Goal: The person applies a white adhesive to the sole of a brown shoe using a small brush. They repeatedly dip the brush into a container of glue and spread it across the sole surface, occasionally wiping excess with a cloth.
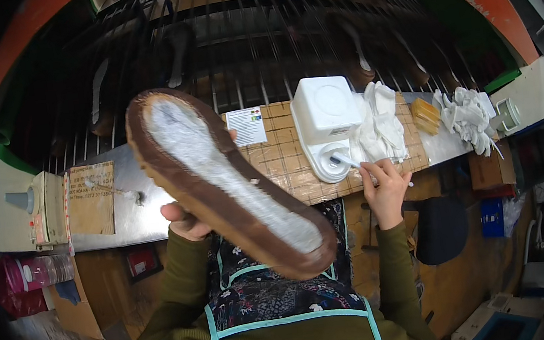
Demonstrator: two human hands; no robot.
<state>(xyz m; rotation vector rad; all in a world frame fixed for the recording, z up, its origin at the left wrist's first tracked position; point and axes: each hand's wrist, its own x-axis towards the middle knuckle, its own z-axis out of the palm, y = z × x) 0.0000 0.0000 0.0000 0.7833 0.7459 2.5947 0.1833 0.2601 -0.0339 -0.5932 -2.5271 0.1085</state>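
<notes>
My left hand [187, 224] is closed on a brown shoe sole [217, 166], held tilted above the front of the bench. Its broad end points up and away to the left. A whitish layer covers the middle of its face, inside a brown rim; a fingertip shows at the far edge. My right hand [386, 186] pinches a thin white brush [347, 160]. The brush's tip is inside the round cup [334, 174] at the foot of a white plastic dispenser [327, 110]. The cup's contents are hard to make out.
Beyond the bench runs a dark rack of metal bars [244, 51] with several similar brown soles. Crumpled white cloths [380, 123] lie beside the dispenser, with a yellow block [426, 116] farther right. A printed card [246, 127] lies on the cardboard-covered bench [282, 145].
</notes>
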